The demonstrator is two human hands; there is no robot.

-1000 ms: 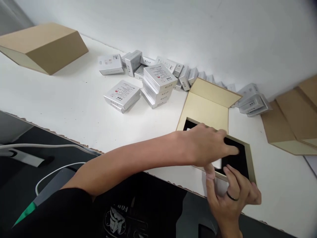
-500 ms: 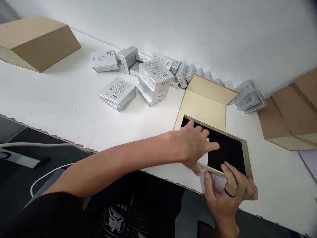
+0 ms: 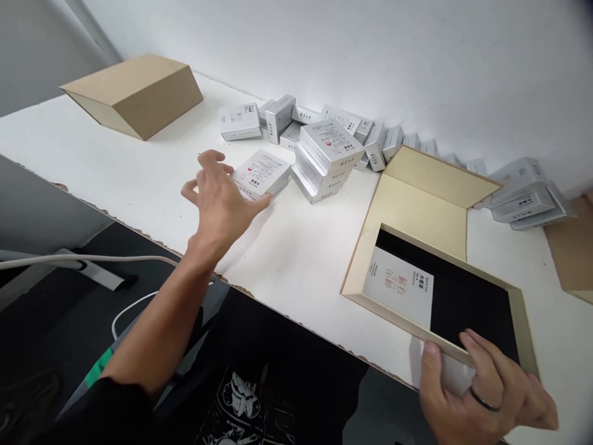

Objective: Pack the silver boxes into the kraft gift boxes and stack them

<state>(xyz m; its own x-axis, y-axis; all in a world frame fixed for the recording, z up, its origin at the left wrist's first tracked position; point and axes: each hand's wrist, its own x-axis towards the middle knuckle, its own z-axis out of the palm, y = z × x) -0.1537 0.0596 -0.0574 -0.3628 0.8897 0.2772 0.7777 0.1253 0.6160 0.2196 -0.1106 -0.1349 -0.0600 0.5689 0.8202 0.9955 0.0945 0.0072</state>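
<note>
My left hand [image 3: 220, 201] is over the table beside two stacked silver cartons [image 3: 263, 172]. Its fingers and thumb are spread around their near left side; whether they touch is unclear. On the right lies an open cream gift box [image 3: 364, 300] with its hinged lid [image 3: 421, 201] folded back. A silver-white carton [image 3: 399, 287] with red and black print sits in the left part of its black interior. My right hand [image 3: 486, 383], a dark ring on one finger, grips the box's front wall, thumb outside and fingertips over the rim.
A taller stack of silver cartons [image 3: 328, 151] stands behind the middle of the white table [image 3: 301, 253]. Several more cartons [image 3: 238, 120] line the wall. A closed tan box [image 3: 148, 96] is at far left, another tan box [image 3: 572, 247] at the right edge. The table's front edge is ragged.
My left hand has left the gift box and moved left to the two stacked cartons, uncovering the carton inside the box. My right hand stays at the front wall. The view has shifted left.
</note>
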